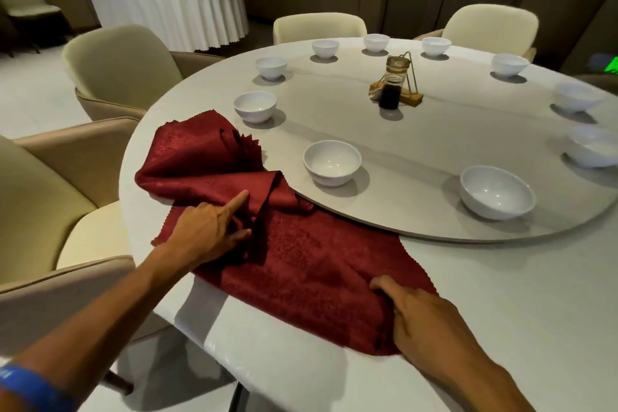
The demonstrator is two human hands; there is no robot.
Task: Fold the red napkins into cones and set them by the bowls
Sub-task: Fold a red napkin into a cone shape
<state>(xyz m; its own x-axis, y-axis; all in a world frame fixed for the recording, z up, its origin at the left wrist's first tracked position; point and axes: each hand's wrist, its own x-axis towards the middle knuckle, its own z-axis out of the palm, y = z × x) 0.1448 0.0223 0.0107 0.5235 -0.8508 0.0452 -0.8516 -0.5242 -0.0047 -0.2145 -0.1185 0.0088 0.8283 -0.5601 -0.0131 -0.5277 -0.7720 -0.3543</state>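
Head view: red napkins (301,264) spread and bunched along the near-left edge of the tabletop (501,294), one corner lapping the turntable (418,144) beside a bowl (332,162). Left hand (207,227) resting on folds, forefinger straight, thumb tucked into cloth. Right hand (424,321) pinching the near edge, fingers curled.

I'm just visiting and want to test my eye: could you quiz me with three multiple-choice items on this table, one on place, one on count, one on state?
1. Where is the dark sauce bottle?
A. table edge
B. on the turntable
C. on a chair

2. How many white bowls show?
A. four
B. six
C. ten

3. The red napkin is:
A. a finished cone
B. spread, partly bunched
C. in a bowl

B: it stands mid-turntable.
C: ten ring the turntable.
B: the left hand and right hand rest on loose cloth.
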